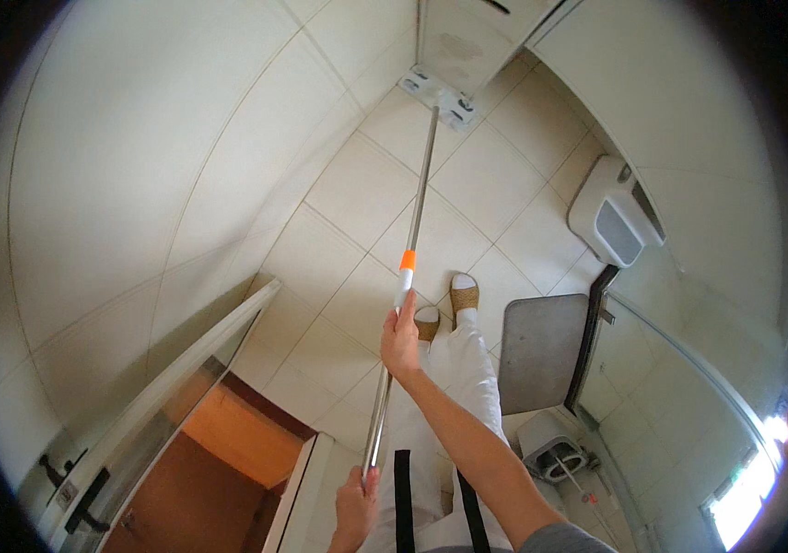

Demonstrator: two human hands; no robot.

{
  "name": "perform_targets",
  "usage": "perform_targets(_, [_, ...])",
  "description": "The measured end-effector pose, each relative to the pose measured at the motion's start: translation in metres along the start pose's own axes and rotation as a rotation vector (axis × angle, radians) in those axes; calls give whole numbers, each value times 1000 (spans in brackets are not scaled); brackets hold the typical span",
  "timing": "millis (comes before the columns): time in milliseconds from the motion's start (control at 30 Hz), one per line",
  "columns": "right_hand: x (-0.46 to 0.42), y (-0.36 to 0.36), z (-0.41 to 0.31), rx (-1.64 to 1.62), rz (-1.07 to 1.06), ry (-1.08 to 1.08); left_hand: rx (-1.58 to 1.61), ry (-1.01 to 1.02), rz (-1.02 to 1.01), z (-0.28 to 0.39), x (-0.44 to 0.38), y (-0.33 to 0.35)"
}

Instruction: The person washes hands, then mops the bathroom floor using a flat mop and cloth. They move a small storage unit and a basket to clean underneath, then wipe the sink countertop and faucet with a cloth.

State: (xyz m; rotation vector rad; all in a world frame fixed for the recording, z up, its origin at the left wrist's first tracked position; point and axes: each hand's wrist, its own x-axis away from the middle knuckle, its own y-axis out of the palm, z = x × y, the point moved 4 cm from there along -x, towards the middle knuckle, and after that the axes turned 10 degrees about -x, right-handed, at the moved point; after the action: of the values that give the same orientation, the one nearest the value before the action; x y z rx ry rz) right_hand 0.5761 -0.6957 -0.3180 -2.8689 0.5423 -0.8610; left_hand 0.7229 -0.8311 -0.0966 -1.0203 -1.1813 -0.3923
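A flat mop with a metal telescopic pole (424, 183) reaches away from me over the tiled floor. My right hand (402, 343) is closed around the pole just below its orange and white collar (405, 266). Lower down, my left hand (357, 503) grips the pole's near end. At the far end, the white mop head (439, 98) lies flat on the floor, crosswise in the corner between the tiled wall and the base of a pale cabinet or panel (459, 45). My slippered feet (464, 294) stand just right of the pole.
To the right are a white plastic bin or appliance (611, 214), a grey mat (544, 352) and a glass shower partition (694, 359). A toilet (549, 446) stands at the lower right. At the lower left, an open door (179, 387) with a dark handle borders a doorway.
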Motion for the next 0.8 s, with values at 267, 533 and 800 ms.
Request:
perform_targets(267, [258,81,43,143,-475,401,-127,-114,-40,-154,125,22])
perform_targets(533, [383,89,36,-28,-820,705,-135,-415,-100,-260,257,26])
perform_targets(800, [163,31,56,-215,-34,281,-322,170,-103,-151,92,-8])
